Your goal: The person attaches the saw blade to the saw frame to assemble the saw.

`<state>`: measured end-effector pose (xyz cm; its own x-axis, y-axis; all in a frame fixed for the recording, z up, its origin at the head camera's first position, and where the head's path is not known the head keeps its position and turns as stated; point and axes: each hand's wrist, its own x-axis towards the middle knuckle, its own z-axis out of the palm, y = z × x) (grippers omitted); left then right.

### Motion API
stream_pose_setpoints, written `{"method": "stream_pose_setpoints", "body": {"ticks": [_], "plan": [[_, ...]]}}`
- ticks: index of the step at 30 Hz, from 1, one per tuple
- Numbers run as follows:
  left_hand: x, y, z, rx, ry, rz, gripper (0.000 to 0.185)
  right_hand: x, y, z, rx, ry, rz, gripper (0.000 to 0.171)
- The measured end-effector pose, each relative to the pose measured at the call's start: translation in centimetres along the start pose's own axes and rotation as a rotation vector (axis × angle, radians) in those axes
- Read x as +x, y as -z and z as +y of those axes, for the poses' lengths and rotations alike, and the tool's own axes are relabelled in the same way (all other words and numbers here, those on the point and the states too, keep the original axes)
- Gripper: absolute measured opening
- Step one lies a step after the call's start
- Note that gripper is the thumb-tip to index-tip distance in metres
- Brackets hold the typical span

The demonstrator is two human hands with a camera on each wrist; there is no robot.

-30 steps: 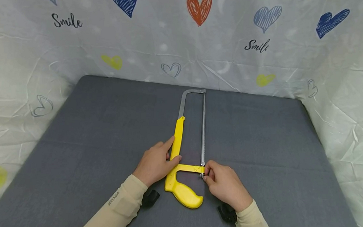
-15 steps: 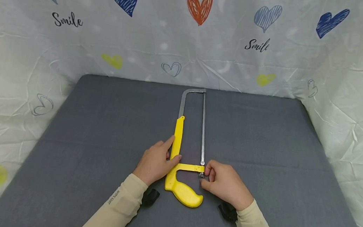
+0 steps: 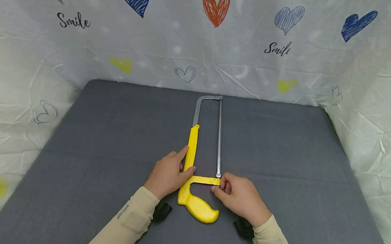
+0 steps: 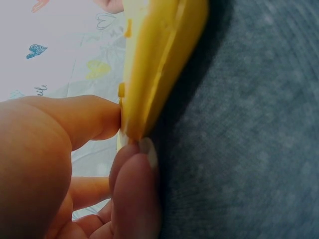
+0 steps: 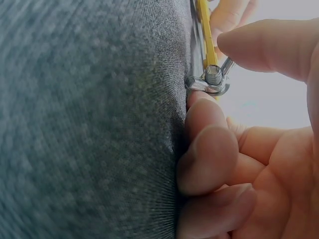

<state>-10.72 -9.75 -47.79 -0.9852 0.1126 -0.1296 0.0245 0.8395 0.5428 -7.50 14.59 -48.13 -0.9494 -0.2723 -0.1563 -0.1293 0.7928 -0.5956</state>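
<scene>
A hacksaw (image 3: 193, 137) with a yellow frame lies on the grey cloth, its grip (image 3: 202, 210) toward me and its silver blade (image 3: 219, 142) on the right. My left hand (image 3: 167, 176) pinches the yellow spine between thumb and fingers; the left wrist view shows the yellow frame (image 4: 157, 64) there up close. At the near end of the blade, my right hand (image 3: 244, 197) has its thumb and index finger at a metal wing nut (image 5: 199, 84). The right wrist view shows the thumb (image 5: 269, 45) against one wing and a fingertip under the nut. From the head, the thumb covers the nut.
Grey cloth (image 3: 113, 131) covers the table around the saw. A white curtain (image 3: 153, 39) printed with hearts hangs behind it and at both sides. Black wrist devices (image 3: 162, 212) sit beneath both wrists.
My right thumb has swung down from the wing nut, then up and left over it, hiding the nut from the head view. My left hand and the hacksaw stay in place.
</scene>
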Motion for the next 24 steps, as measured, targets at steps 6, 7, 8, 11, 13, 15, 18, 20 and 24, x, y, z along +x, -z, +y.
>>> {"method": "stream_pose_setpoints", "body": {"ticks": [6, 7, 8, 11, 13, 15, 18, 20, 24], "plan": [[0.04, -0.06, 0.00, 0.004, 0.006, -0.003, 0.079, -0.04, 0.09, 0.01, 0.004, 0.012, -0.006, 0.027], [0.03, -0.06, 0.02, 0.005, 0.007, -0.003, 0.079, -0.04, 0.10, 0.00, 0.003, 0.013, -0.005, 0.027], [0.03, -0.06, 0.04, 0.006, 0.009, -0.004, 0.079, -0.04, 0.11, 0.01, 0.002, 0.015, -0.004, 0.027], [0.07, -0.02, 0.11, 0.006, 0.007, -0.004, 0.079, -0.03, 0.15, 0.02, 0.000, 0.016, 0.002, 0.025], [0.11, 0.00, 0.15, 0.005, 0.004, -0.002, 0.079, -0.02, 0.17, 0.05, -0.003, 0.015, 0.008, 0.024], [0.13, 0.02, 0.18, 0.001, -0.001, -0.001, 0.079, 0.00, 0.16, 0.09, -0.003, 0.012, 0.015, 0.022], [0.12, 0.00, 0.14, -0.003, -0.004, -0.001, 0.079, 0.01, 0.13, 0.12, 0.003, 0.010, 0.016, 0.020], [0.07, -0.01, 0.07, -0.007, -0.008, 0.001, 0.079, 0.01, 0.10, 0.14, 0.008, 0.012, 0.013, 0.020], [0.03, -0.05, -0.05, -0.015, -0.019, 0.007, 0.079, 0.01, 0.06, 0.17, 0.011, 0.020, 0.012, 0.019]]}}
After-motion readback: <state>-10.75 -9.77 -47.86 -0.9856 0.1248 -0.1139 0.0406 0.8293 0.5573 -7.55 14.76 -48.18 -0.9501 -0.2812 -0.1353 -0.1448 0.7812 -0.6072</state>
